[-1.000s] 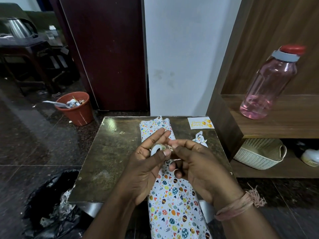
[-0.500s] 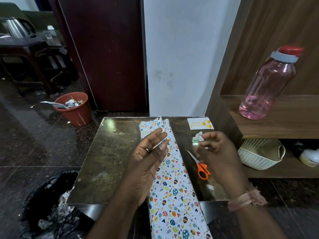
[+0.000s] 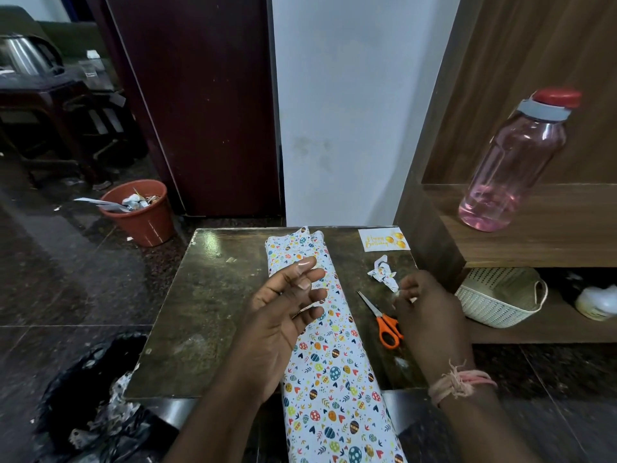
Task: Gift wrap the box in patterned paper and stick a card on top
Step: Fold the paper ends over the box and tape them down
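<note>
Paper roll [image 3: 329,342] lies down the table [image 3: 200,312] middle, overhanging the near edge; no box visible, wrapping not started. Card [image 3: 384,240] waits at far right corner. Left hand [image 3: 283,315] hovers spread; right hand [image 3: 429,312] curled, contents unclear. Scissors [image 3: 384,320], paper scrap [image 3: 384,272] beside it.

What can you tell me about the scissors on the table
The scissors have orange plastic handles and slim metal blades that look closed. They lie flat on the dark table, blades pointing away toward the far left, handles nearest the person. They sit right of the patterned paper. The right hand partly covers the handles; whether it touches them is unclear.
</note>
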`<action>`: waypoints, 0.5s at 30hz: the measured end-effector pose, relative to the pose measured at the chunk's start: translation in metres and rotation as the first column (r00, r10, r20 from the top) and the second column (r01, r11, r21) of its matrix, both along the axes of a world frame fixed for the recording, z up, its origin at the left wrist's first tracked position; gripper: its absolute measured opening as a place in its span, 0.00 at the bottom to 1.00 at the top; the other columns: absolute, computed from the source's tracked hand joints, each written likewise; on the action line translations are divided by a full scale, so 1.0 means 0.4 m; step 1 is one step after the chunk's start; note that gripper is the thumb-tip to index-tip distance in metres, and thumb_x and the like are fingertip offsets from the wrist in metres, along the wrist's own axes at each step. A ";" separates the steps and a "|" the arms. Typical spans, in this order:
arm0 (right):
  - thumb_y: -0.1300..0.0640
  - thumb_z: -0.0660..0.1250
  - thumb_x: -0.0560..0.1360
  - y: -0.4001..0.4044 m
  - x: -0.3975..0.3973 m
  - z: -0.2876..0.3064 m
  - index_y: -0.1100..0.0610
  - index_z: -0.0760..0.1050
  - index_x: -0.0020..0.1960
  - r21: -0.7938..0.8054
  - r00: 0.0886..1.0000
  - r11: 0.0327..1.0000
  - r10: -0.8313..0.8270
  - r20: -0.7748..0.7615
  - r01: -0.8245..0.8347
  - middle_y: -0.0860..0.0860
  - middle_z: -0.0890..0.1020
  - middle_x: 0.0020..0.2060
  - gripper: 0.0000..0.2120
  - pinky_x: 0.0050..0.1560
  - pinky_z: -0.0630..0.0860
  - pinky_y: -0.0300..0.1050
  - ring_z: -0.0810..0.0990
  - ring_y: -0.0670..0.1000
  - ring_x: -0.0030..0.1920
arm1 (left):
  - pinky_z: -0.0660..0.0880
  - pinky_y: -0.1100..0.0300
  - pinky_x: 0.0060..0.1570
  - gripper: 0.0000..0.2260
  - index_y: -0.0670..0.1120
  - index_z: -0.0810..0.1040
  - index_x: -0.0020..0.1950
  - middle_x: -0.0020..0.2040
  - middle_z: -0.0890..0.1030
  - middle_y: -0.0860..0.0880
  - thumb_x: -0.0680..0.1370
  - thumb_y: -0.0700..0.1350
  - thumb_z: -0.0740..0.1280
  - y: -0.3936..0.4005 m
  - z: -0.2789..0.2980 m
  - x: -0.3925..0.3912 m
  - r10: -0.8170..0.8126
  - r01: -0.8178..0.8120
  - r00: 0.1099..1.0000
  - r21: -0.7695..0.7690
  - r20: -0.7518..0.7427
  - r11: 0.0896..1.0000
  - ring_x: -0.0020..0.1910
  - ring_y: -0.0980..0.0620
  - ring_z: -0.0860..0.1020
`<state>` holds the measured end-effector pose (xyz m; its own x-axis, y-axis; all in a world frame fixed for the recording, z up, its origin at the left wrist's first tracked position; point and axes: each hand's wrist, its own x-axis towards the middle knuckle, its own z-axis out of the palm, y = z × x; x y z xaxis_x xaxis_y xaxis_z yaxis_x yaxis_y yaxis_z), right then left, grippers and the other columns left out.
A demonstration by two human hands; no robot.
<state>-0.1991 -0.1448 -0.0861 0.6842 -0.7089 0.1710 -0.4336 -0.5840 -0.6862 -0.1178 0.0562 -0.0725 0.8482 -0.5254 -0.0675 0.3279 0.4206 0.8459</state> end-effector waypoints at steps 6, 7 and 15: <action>0.53 0.72 0.78 0.123 0.025 0.074 0.50 0.85 0.47 0.356 0.923 0.892 0.145 0.357 -0.278 0.43 0.86 0.41 0.03 0.46 0.79 0.36 0.83 0.41 0.43 | 0.74 0.60 0.42 0.16 0.44 0.83 0.63 0.56 0.83 0.44 0.75 0.42 0.68 -0.002 -0.007 -0.003 -0.042 0.038 0.996 0.053 0.081 0.998 0.44 0.53 0.78; 0.53 0.71 0.79 0.138 0.029 0.080 0.50 0.85 0.49 0.398 0.906 0.857 0.166 0.390 -0.328 0.43 0.87 0.43 0.04 0.49 0.80 0.39 0.84 0.42 0.45 | 0.74 0.61 0.41 0.16 0.44 0.83 0.63 0.55 0.83 0.44 0.75 0.41 0.68 -0.003 -0.009 -0.004 -0.059 0.052 0.993 0.069 0.102 0.996 0.43 0.53 0.77; 0.58 0.72 0.77 0.149 0.035 0.076 0.48 0.84 0.53 0.400 0.862 0.817 0.214 0.459 -0.416 0.50 0.86 0.43 0.07 0.53 0.82 0.54 0.84 0.52 0.46 | 0.74 0.59 0.42 0.15 0.49 0.85 0.58 0.52 0.83 0.46 0.74 0.40 0.67 -0.002 -0.003 -0.015 -0.149 0.106 0.966 0.200 0.210 0.974 0.43 0.51 0.76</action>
